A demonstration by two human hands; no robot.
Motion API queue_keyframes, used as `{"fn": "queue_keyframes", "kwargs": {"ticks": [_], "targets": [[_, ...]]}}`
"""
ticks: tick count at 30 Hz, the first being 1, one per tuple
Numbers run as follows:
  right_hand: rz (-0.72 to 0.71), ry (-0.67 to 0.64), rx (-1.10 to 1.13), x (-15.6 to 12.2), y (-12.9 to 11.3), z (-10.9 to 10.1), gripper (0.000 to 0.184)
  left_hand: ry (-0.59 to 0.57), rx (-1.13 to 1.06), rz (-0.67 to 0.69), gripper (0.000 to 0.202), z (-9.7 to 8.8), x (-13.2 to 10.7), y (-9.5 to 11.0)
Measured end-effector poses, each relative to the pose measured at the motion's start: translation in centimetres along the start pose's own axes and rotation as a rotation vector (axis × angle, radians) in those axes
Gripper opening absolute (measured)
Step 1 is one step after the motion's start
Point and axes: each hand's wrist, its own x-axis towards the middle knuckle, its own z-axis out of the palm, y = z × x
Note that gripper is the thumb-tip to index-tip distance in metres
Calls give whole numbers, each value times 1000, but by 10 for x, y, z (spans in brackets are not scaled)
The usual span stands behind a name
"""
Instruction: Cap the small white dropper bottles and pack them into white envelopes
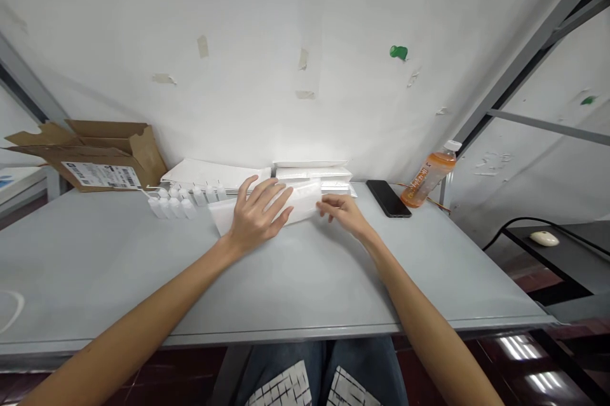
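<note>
A long white sheet, perhaps a paper bag or sleeve, lies at a slant near the back of the grey table. My left hand rests palm down across it with the fingers spread. At the sheet's right end, my right hand pinches the edge between thumb and fingers. Left of the sheet stand several small white bottles with thin pointed tips. Behind it are a white flat pack and a stack of folded white pieces; the sheet and my left hand partly cover them.
An open cardboard box with labels stands at the back left. Right of my right hand lies a black phone, beside a leaning bottle of orange drink. A white wall rises behind the table. A pale mouse sits on a side shelf.
</note>
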Motion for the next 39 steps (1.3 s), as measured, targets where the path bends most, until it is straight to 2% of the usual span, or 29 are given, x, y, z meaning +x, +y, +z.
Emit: {"fn": "queue_keyframes", "kwargs": {"ticks": [4, 6, 10, 12, 14, 17, 22, 25, 29, 33, 36, 39], "targets": [[65, 157, 64, 2, 4, -27, 27, -89, -42, -17, 28, 4, -3, -9], [135, 227, 50, 2, 7, -37, 25, -175, -100, 8, 27, 8, -8, -9], [321, 402, -31, 2, 16, -47, 16, -402, -213, 17, 33, 20, -21, -6], [389, 481, -147, 3, 20, -49, 8, -442, -201, 5, 34, 24, -26, -6], [410, 539, -319, 4, 24, -50, 8, -426, -162, -16, 33, 26, -28, -7], [383, 564, -560, 4, 26, -49, 23, -395, -131, -29, 31, 29, -29, -11], [428, 474, -916, 2, 20, -36, 22, -431, -175, -47, 37, 33, -28, -14], [421, 418, -1054, 0, 14, -28, 25, -474, -189, -74, 34, 34, -29, -11], [386, 374, -1143, -2, 12, -24, 30, -498, -191, -91, 31, 31, -29, -8], [349, 386, -1159, -2, 13, -23, 31, -457, -166, -103, 30, 23, -22, -11], [325, 426, -1147, -3, 13, -23, 34, -385, -101, -126, 27, 12, -13, -25], [297, 469, -1140, -4, 13, -24, 37, -290, 0, -172, 27, -5, -4, -49]]}}
